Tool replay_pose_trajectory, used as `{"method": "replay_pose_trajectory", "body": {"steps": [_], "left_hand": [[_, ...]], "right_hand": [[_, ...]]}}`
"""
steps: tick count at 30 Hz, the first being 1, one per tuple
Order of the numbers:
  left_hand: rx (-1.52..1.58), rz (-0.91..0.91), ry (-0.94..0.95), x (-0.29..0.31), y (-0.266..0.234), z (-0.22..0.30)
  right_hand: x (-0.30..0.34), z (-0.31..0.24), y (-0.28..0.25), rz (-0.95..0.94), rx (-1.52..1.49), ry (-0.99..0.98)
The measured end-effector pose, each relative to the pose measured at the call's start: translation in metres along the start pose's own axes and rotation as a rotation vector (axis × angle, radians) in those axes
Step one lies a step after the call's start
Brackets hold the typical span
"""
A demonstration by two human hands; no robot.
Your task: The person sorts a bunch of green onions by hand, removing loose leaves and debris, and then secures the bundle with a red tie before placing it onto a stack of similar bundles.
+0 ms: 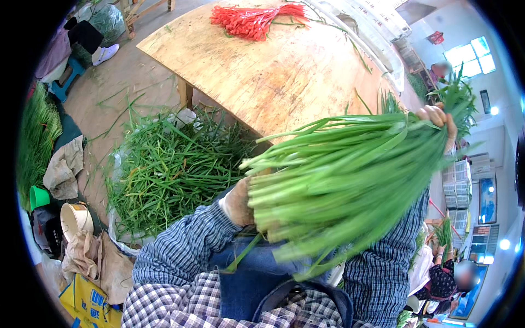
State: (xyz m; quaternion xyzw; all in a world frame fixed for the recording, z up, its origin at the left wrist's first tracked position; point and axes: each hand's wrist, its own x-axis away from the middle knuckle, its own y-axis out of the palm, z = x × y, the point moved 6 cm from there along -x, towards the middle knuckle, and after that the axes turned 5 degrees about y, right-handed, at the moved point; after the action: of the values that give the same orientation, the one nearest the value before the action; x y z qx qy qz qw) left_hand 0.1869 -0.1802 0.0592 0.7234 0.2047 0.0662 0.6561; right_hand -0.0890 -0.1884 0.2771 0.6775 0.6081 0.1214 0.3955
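A big bunch of garlic chives (339, 175) hangs across my lap, its loose cut ends fanned out to the left and blurred by motion. My right hand (440, 123) is closed round the bunch near its leafy end, raised at the table's right corner. Against the pale cut ends rests my left hand (238, 202), apparently in a brownish glove; the chives hide its fingers. On the wooden table (219, 60) ahead lies a pile of red ties (257, 21).
A heap of loose green leaves (175, 169) lies on sheeting at my left. Beyond it are a cream bucket (76, 220), sacking (64, 167), a green bowl (38, 197) and a yellow bag (87, 300). People sit at the far left and on the right, one holding chives (444, 234).
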Motion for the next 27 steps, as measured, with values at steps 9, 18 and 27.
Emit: {"method": "replay_pose_trajectory", "body": {"steps": [9,18,27], "left_hand": [[-0.962,0.452,0.16,0.078,0.051,0.082],[-2.643,0.479,0.431,0.085,0.092,0.103],[-2.681,-0.221,0.671,-0.05,0.114,0.035]], "right_hand": [[0.007,0.005,-0.104,0.775,0.56,-0.046],[-0.015,-0.001,-0.136,1.093,0.952,0.09],[-0.042,-0.001,-0.175,1.177,1.053,0.067]]}}
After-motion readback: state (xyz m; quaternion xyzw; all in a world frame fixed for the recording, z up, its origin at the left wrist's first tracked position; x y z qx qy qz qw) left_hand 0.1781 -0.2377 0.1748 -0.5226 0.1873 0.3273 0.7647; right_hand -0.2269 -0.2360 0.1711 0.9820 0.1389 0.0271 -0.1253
